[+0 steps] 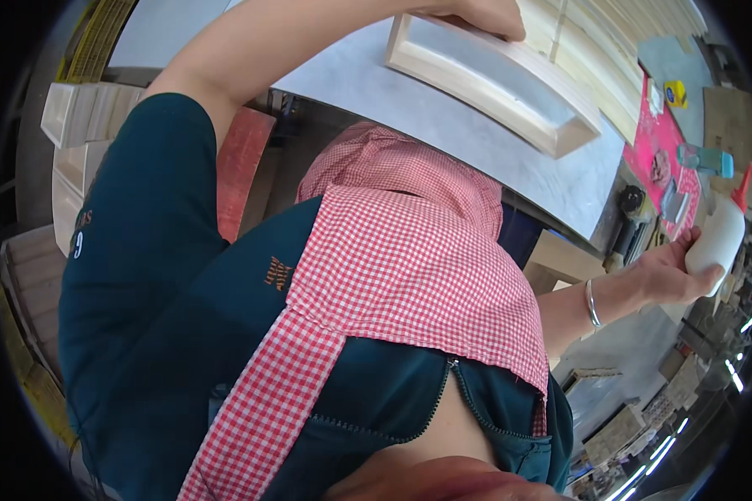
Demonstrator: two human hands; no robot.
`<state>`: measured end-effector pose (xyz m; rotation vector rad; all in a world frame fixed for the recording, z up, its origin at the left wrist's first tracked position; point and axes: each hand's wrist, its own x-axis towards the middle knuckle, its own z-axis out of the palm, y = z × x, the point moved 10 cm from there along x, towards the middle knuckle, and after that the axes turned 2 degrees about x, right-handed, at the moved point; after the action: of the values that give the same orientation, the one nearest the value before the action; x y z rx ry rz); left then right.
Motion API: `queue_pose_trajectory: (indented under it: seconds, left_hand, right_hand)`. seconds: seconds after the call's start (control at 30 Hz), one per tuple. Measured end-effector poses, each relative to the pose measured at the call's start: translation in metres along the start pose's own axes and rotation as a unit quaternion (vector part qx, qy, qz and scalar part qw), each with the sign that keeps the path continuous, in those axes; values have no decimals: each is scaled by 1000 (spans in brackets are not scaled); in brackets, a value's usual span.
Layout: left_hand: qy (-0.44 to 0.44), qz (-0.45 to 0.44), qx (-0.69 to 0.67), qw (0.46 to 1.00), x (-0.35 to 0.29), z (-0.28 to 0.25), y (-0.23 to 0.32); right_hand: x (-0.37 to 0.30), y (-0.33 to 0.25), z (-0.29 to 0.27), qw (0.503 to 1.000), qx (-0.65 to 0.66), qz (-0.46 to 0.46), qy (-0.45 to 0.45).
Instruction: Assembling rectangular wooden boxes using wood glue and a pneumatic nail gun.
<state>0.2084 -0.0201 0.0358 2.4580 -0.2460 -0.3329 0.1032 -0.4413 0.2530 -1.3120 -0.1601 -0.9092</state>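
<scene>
A rectangular frame of pale wood [476,96] rests on the white tabletop at the upper middle. My left hand [486,17] is closed on its far rail, with the fingers partly hidden and cut off by the picture's top edge. Out to the right, away from the table, my right hand [673,271] grips a white squeeze bottle [718,242] with a red pointed nozzle. The nozzle points up and away from the frame. A silver bangle circles my right wrist.
Long pale wood strips [597,50] lie beyond the frame on the white table [342,75]. Past its right end are a red cloth [639,154], a teal-lidded container [706,159] and a yellow tub [675,93]. Wooden boxes [79,117] stand at the left, near a red panel [244,171].
</scene>
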Motion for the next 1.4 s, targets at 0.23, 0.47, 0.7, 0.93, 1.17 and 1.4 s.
queue_pose_trajectory:
  seconds: [0.23,0.47,0.7,0.93,1.17,1.4]
  left_hand:
    - [-133,-39,-126,982,23,27,22]
    - [-64,251,-103,960,9,10,55]
    - [238,130,258,927,-120,9,128]
    - [345,147,313,873,-145,72,116]
    - [341,148,186,910,-167,92,104]
    - [334,146,188,912,-164,98,93]
  right_hand:
    - [-13,-49,-13,995,-59,-64,42]
    - [-11,-27,-8,1000,-3,-11,14]
    - [-54,21,28,993,37,110,-38]
    - [-136,81,100,953,-6,241,-183]
    - [-185,84,169,905,-83,96,-406]
    - [-204,85,197,883,-83,85,-455]
